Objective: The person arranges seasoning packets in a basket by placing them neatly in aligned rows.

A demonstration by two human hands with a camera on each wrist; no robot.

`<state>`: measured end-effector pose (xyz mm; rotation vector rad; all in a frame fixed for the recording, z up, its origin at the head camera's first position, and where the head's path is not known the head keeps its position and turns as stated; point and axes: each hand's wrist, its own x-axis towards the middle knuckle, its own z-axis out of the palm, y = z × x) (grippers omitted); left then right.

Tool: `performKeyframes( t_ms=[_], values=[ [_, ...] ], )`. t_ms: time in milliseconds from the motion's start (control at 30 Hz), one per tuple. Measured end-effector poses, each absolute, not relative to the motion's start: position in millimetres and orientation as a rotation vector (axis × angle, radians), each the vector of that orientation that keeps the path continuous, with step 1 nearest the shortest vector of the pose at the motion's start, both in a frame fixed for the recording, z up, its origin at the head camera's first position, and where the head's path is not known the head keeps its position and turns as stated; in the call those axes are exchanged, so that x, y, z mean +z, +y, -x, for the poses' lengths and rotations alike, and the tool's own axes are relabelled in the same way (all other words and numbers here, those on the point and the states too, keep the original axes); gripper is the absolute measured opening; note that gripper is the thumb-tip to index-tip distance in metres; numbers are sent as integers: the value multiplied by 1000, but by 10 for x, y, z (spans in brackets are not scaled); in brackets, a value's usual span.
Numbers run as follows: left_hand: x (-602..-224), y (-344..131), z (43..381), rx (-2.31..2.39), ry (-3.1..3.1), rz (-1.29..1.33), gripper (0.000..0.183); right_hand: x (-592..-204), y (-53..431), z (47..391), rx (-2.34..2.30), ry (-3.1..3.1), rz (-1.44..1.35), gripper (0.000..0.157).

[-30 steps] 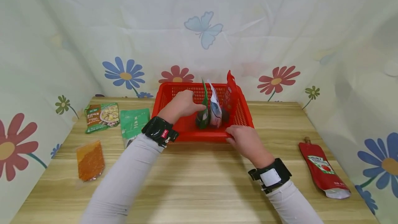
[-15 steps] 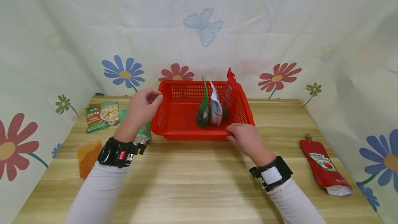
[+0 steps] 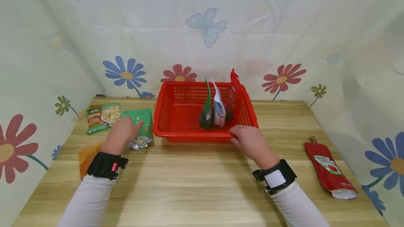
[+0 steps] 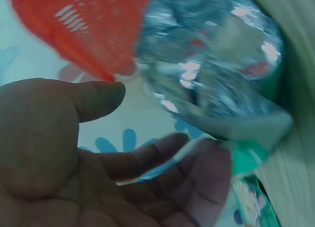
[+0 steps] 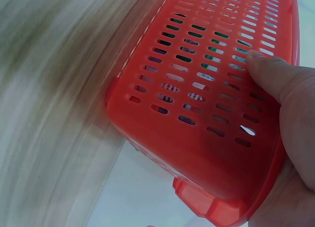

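On the worktop [image 3: 189, 178], just left of the red plastic basket [image 3: 192, 135], lies the green pouch [image 3: 146, 123]; its long axis runs away from you, with the silvery end nearest. Your left hand [image 3: 122, 134] is the nearer one: it covers part of the pouch's left edge, thumb apart from loosely bent fingers, and grips nothing. Whether the fingertips touch it, one cannot tell. Your right hand [image 3: 251, 145], well apart from the pouch, grips the basket's near rim at the right corner.
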<state>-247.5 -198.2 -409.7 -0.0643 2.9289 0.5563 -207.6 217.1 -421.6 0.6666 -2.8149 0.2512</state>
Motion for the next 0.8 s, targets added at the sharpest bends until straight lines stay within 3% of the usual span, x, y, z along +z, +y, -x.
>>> performKeyframes(
  t_ms=[133, 500, 800],
  values=[
    [-4172, -1995, 2482, 455, 2822, 161, 76, -4219, 2160, 2082, 256, -2801, -677, 20],
    [-4232, -2059, 2551, 376, 2673, 127, 82, -4231, 2157, 2083, 247, -2796, -666, 20],
    [-4272, -2042, 2585, 472, 2676, 276, 102, -4240, 2164, 2075, 269, -2802, -642, 21]
  ],
)
